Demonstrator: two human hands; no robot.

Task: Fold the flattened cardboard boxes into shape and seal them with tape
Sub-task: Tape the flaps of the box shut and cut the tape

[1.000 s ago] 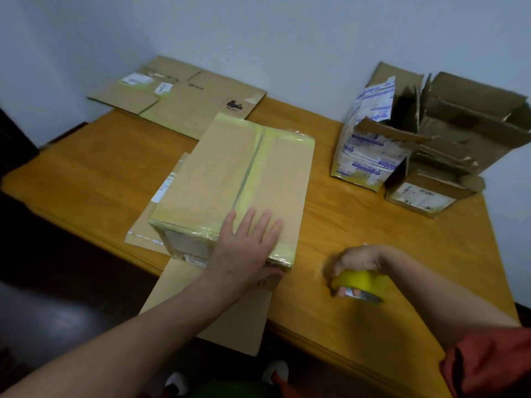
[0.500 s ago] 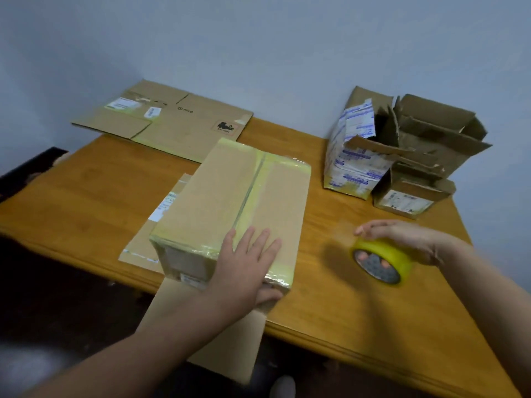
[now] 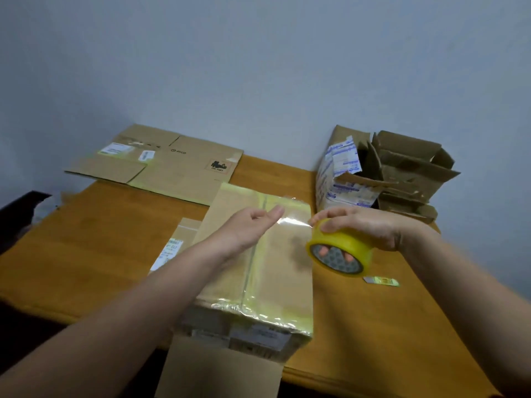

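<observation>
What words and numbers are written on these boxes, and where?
"PICO": on the flattened cardboard at the back left.
"UN 3481", as far as I can tell: on its black-marked sticker.
Too blurred to read: the white labels on that cardboard, the label on the taped box front, the blue print on the white box.

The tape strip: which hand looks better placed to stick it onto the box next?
Probably the left. The left hand pinches the free end of the tape strip right over the taped box, while the right hand is busy gripping the yellow roll.
</observation>
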